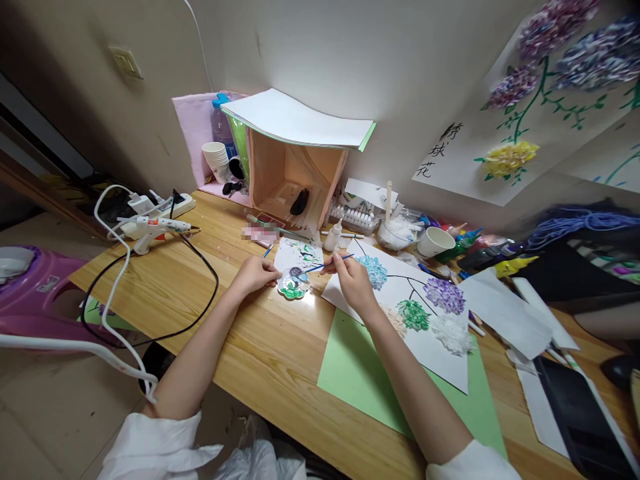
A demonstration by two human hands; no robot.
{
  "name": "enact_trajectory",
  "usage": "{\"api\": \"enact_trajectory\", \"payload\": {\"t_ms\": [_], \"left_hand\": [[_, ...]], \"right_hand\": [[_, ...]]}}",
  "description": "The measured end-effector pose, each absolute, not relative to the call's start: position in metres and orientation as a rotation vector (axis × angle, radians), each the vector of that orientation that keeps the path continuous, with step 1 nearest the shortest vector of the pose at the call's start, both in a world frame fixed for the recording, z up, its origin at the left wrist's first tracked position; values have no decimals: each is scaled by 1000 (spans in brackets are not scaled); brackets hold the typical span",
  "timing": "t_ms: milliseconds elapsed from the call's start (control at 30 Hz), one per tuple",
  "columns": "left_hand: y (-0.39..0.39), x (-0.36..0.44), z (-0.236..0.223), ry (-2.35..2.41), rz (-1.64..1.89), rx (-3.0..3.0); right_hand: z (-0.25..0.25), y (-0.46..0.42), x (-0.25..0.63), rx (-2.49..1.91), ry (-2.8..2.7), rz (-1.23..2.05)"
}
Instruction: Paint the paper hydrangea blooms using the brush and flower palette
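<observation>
Crosswise, the slim blue brush is held between the two hands, its long axis running from the right hand leftward, with its working end directed at the small flower-shaped palette. It is grasped near the handle by the pinched fingers of the right hand; whether paint is being touched by the tip cannot be told. The palette, smeared with green, is set on the wooden bench, to the left of the right hand and nearer to the left hand, by which its rim is pinched. (A blue stick is also seen poking out beyond those left fingers, though whether it is gripped is unclear.) Just beyond the palette, a paint-marked paper is laid, with a small white bottle stood beside it. Farther right, a white sheet bearing textured flowers is spread partly over a green sheet.
</observation>
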State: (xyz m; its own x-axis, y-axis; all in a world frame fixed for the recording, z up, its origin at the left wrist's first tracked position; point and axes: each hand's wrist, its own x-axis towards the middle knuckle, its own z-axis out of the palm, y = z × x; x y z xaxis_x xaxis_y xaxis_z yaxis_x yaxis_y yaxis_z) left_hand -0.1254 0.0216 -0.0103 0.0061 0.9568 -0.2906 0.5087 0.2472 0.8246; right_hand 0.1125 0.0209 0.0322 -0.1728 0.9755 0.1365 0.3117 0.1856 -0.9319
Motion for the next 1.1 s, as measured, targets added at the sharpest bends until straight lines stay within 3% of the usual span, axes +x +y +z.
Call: {"api": "enact_trajectory", "payload": {"t_ms": [1100], "left_hand": [[21,-123,-6,1635,642,1370]], "right_hand": [[49,12,115,-1248,-1918,812]]}}
